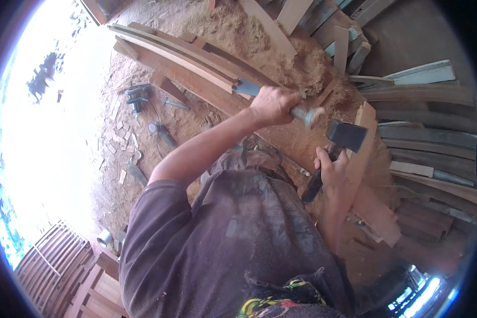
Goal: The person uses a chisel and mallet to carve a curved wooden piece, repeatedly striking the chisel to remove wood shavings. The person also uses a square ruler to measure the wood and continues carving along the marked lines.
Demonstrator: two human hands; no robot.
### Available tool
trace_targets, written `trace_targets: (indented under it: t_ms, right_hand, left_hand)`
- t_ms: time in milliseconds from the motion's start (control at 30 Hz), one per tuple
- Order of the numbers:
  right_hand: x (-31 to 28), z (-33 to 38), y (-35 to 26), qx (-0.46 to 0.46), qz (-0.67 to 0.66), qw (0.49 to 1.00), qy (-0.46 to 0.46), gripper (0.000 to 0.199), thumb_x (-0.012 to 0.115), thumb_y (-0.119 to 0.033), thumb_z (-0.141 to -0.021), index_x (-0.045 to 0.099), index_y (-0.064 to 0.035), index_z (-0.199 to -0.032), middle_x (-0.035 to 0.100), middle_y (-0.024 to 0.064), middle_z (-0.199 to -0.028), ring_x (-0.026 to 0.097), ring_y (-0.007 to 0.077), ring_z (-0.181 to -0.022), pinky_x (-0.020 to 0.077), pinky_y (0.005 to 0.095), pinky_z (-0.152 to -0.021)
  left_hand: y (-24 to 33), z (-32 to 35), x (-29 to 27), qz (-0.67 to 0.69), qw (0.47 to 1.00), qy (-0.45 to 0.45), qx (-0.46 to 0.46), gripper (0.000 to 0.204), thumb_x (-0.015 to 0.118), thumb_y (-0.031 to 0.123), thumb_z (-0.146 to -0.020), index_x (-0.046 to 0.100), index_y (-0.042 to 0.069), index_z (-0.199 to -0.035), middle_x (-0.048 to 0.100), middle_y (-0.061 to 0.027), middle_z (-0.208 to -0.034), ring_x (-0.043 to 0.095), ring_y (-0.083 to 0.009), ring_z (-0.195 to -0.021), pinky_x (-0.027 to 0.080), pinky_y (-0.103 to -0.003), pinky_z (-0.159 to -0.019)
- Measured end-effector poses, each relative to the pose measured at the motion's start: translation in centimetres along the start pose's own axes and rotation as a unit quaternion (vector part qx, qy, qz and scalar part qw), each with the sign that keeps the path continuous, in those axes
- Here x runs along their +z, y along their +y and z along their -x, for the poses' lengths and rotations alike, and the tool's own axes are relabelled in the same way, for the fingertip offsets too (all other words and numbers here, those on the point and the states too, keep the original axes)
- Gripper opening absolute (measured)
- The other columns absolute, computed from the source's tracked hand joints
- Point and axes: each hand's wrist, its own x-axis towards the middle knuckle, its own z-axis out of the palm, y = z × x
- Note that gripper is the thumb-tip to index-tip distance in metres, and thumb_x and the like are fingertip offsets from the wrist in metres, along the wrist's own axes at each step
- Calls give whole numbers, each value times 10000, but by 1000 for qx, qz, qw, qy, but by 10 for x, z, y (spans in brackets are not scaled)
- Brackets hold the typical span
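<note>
1. Left hand (274, 105): grip closed around the handle of a chisel (247, 87), arm stretched forward. The wide metal blade points away to the upper left, the handle's butt toward the right hand. Held this way, the butt is left free of the fingers, likely to keep it exposed.
2. Blade lies by the near end of a long wooden strip (196, 58). Whether the edge touches the wood: cannot tell.
3. Right hand (332, 165): grip wrapped around the handle of a hammer (346, 135), rather near the head. The rest of the handle sticks out below the fist; so short a hold probably favours control over force.
4. Hammer's dark, blocky head is near the chisel's butt, apart from it. In this view it overlaps a pale plank (367, 127); contact there unclear.
5. The strip runs alongside a broader board (196, 79), perhaps for support.
6. Power saw (137, 98) and grinder (162, 133) lie left on sawdust-strewn ground (143, 119), outside both arms; presumably set aside within reach.
7. Curved timbers (424, 114) are stacked at right, likely stored clear of the work.
</note>
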Motion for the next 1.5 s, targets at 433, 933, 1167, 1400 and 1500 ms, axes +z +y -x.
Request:
trace_targets:
  t_ms: [433, 933, 1167, 1400, 1500]
  right_hand:
    - [-9, -54, 129, -119, 418, 898, -62, 406, 831, -371, -892, 724, 2, -1008, 751, 89, -822, 738, 216, -724, 578, 383, -697]
    - [1, -7, 52, 84, -128, 957, -246, 419, 796, -289, -1008, 697, 5, -1290, 689, 26, -857, 620, 83, -687, 495, 253, -611]
    - [-14, -8, 82, 5, 72, 990, -124, 459, 812, -361, -955, 727, 8, -1215, 755, 91, -976, 712, 191, -847, 565, 358, -757]
    - [-2, -1, 63, -139, 162, 976, -43, 444, 799, -346, -972, 691, -11, -1242, 757, 196, -1132, 762, 354, -984, 589, 427, -831]
    - [5, -2, 49, -215, 164, 963, -10, 411, 798, -296, -977, 667, -10, -1241, 725, 188, -1170, 745, 361, -1000, 582, 445, -842]
  left_hand:
    - [52, 35, 26, -89, 980, -167, 59, 237, 751, 230, -877, 660, 104, -1056, 725, -114, -867, 758, -360, -835, 588, -512, -682]
    - [48, 45, -13, -205, 970, -130, -14, 506, 809, 350, -898, 658, 106, -1315, 665, -144, -1350, 637, -305, -1296, 451, -530, -1097]
    - [-47, 67, -81, -266, 928, 55, -256, 369, 805, 438, -939, 746, 113, -1104, 686, -105, -1255, 664, -326, -1183, 473, -508, -1029]
    - [-52, 56, -75, -300, 919, 19, -256, 304, 794, 406, -914, 825, 104, -900, 737, -47, -1097, 686, -302, -1167, 469, -508, -1024]
    - [-51, 55, -66, -312, 911, 55, -265, 230, 814, 345, -879, 841, 126, -941, 754, -28, -1073, 711, -306, -1090, 516, -485, -947]
